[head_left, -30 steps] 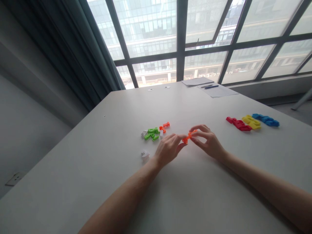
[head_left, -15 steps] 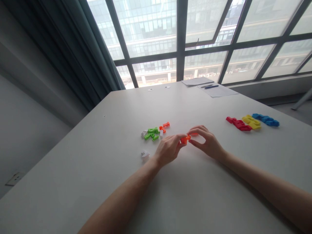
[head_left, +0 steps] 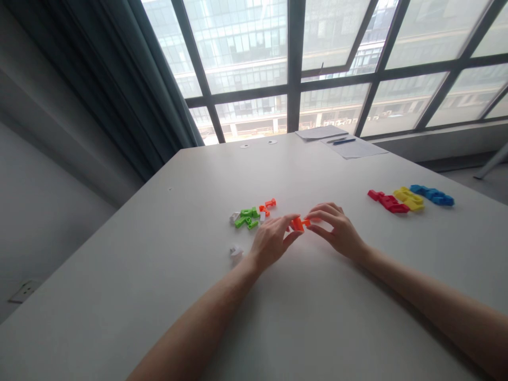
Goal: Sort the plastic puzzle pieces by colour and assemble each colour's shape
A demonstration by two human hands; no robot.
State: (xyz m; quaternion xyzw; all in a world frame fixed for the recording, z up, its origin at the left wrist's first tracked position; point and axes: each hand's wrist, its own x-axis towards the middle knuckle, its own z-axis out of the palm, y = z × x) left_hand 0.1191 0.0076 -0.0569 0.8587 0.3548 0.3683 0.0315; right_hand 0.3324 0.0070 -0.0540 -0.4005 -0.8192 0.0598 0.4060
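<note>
On the near part of the white table (head_left: 317,323), a small white piece (head_left: 236,251) lies by the left wrist (head_left: 254,264). Just beyond, the left hand (head_left: 273,237) pinches an orange piece (head_left: 298,224); the right hand's (head_left: 336,225) thumb and forefinger close narrowly at its other end, their grip unclear. Farther right, across open tabletop, lie red pieces (head_left: 391,203). Papers (head_left: 365,149) rest toward the far edge (head_left: 222,146), below the window (head_left: 293,69).
</note>
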